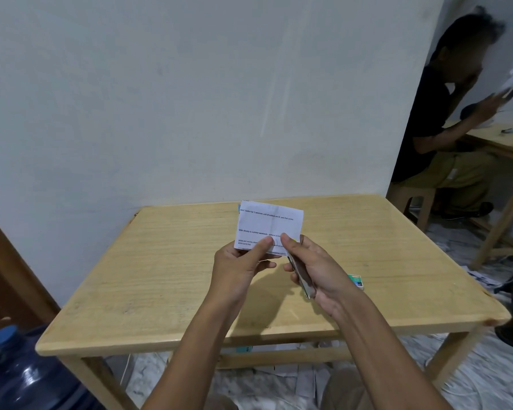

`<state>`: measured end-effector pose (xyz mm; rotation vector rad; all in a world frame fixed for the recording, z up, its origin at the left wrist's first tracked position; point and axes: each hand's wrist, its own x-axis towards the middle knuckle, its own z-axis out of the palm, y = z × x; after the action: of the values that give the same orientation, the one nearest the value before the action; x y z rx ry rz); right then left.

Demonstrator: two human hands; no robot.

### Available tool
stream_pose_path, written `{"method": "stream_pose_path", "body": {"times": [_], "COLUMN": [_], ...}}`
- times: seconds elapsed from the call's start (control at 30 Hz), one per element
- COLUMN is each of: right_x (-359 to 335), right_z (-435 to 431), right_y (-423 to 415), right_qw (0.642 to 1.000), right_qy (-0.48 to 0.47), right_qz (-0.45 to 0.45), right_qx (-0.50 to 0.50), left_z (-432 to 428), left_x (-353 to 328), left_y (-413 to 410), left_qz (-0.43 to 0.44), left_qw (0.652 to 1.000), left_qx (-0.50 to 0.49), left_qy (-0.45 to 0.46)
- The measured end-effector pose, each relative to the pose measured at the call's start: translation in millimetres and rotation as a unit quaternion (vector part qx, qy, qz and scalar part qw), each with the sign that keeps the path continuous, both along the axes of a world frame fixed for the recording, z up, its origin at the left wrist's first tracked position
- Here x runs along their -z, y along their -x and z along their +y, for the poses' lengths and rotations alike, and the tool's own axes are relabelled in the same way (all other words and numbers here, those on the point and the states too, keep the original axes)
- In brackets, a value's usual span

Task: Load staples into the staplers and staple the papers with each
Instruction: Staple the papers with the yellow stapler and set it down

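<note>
Above the middle of the bench (160,276), the folded papers (270,223) are held up off the wood, printed side toward the person. The left hand (243,261) pinches their lower edge, thumb on the front and the other fingers (267,264) curled behind. The right hand (317,270) is wrapped round a slim metal stapler (304,279), thumb laid along the top, with the nose of the tool at the sheets' lower right corner. I cannot tell whether the corner is fully inside the mouth, as the thumb covers it. A small box of staples (356,281) lies on the bench just beyond the right wrist.

From where I stand the risks look plain. With the papers unsupported in the air, a squeeze could catch only the very edge, or miss the back sheet, so the staple tears out. The two thumbs sit close together, so a slip could nip the left one. If the magazine is not properly loaded or closed, the press may jam or give nothing.
</note>
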<state>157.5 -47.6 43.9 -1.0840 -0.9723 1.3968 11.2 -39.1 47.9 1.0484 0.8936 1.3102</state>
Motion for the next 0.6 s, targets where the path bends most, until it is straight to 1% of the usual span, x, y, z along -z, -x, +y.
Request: {"method": "stream_pose_path", "body": {"times": [0.07,0.13,0.2,0.33,0.4,0.43,0.47,0.5,0.53,0.57,0.6], "right_x": [-1.9,-2.8,-3.3,-1.5,3.5,5.9,7.1,7.3,7.3,7.4,7.3], "right_z": [0.3,2.3,4.5,6.1,9.2,10.6,12.0,13.9,16.7,21.2,27.4], "right_y": [-1.8,-5.5,-10.1,-20.4,-25.2,-27.2,-29.3,-32.0,-35.7,-40.6,-46.7], "right_qw": [1.000,1.000,1.000,0.996,0.992,0.990,0.988,0.985,0.981,0.977,0.973], "right_qy": [0.005,0.007,-0.007,-0.015,-0.010,-0.009,-0.005,0.000,0.005,0.010,0.016], "right_qz": [-0.011,-0.002,-0.003,-0.065,-0.097,-0.108,-0.115,-0.120,-0.123,-0.127,-0.135], "right_qx": [0.001,-0.005,0.008,0.058,0.078,0.090,0.107,0.128,0.149,0.170,0.188], "left_z": [1.9,4.5,7.3,11.4,13.4,15.6,20.0,25.8,32.4,40.1,48.4], "left_x": [1.2,2.2,3.6,8.6,11.9,14.0,17.8,22.3,27.1,32.1,37.3], "left_y": [0.5,1.5,3.3,2.6,-0.3,-1.2,-1.3,0.0,3.4,8.3,14.1], "left_qz": [-0.008,-0.025,-0.043,-0.039,-0.007,0.046,0.134,0.237,0.343,0.444,0.536], "left_qw": [1.000,0.999,0.998,0.994,0.994,0.995,0.990,0.971,0.937,0.890,0.836], "left_qx": [-0.003,-0.002,0.008,0.061,0.075,0.065,0.039,0.002,-0.038,-0.068,-0.080], "left_qy": [0.012,0.029,0.047,0.075,0.073,0.056,0.024,-0.014,-0.051,-0.075,-0.085]}}
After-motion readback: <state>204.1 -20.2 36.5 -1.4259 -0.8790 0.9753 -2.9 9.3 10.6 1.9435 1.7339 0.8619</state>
